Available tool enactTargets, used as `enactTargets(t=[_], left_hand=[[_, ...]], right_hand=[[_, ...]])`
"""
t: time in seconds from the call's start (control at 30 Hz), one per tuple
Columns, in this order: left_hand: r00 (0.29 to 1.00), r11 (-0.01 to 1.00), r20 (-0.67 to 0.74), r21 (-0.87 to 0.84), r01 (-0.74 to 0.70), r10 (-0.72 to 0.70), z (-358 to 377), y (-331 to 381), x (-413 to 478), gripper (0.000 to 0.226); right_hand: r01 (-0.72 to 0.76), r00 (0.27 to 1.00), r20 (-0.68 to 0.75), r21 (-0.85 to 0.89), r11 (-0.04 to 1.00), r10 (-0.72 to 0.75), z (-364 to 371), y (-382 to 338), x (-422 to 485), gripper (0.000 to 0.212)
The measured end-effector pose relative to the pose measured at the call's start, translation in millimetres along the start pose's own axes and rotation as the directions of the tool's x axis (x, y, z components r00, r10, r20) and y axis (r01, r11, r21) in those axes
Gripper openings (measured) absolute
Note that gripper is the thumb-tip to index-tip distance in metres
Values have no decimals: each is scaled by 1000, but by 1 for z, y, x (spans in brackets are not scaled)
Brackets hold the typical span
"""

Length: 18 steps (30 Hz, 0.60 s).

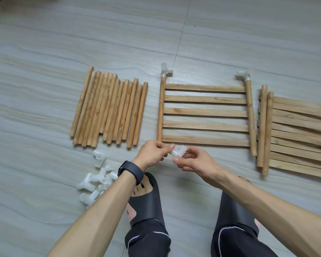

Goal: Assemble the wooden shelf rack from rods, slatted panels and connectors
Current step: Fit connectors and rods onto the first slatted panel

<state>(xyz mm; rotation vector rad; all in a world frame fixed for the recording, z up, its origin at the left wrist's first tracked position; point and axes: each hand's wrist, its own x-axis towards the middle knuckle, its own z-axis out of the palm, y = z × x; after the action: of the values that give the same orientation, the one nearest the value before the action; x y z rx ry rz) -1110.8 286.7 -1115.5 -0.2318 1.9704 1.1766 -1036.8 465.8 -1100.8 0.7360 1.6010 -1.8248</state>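
left hand [152, 154], right hand [196, 161]: both pinching connector [178, 151] | just below panel [206, 111] left corner | rods [109, 108] left of panel | connector pile [98, 180] below-left of panel

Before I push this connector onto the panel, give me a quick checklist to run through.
1. Grip: left hand and right hand both pinch the connector: ok.
2. Slatted panel lies flat on the floor: ok.
3. Far-left connector and far-right connector sit on the side rods' far ends: ok.
4. Right side rod, near end bare: ok.
5. Left side rod, near end at the left hand's edge: cannot tell.
6. Connector fitted on a rod end: not ok, not yet on.
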Motion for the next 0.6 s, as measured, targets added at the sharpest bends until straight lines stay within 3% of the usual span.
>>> enactTargets(t=[0.07, 0.17, 0.2, 0.33, 0.47, 0.6], left_hand=[[996, 999, -86, -3, -38, 38, -5, -2, 5, 31], [923, 987, -362, 136, -86, 130, -21, -2, 14, 18], [922, 985, -368, 155, -70, 123, -27, -2, 19, 20], [989, 979, -149, 205, 8, 23, -41, 4, 39, 42], [991, 974, -123, 226, -31, 60, -38, 6, 50, 50], [993, 980, -106, 195, -31, 53, -37, 8, 48, 47]], right_hand=[[-20, 1000, -14, 69, 997, 21, 3, 0, 5, 47], [-114, 992, -44, 148, 982, 122, 14, 5, 12, 52], [-150, 986, -49, 154, 977, 159, 19, 7, 14, 54], [-201, 977, -37, 157, 967, 209, 29, 18, 19, 53], [-199, 977, -35, 194, 961, 209, 30, 19, 28, 51], [-182, 977, -88, 122, 976, 193, 31, 15, 35, 47]])
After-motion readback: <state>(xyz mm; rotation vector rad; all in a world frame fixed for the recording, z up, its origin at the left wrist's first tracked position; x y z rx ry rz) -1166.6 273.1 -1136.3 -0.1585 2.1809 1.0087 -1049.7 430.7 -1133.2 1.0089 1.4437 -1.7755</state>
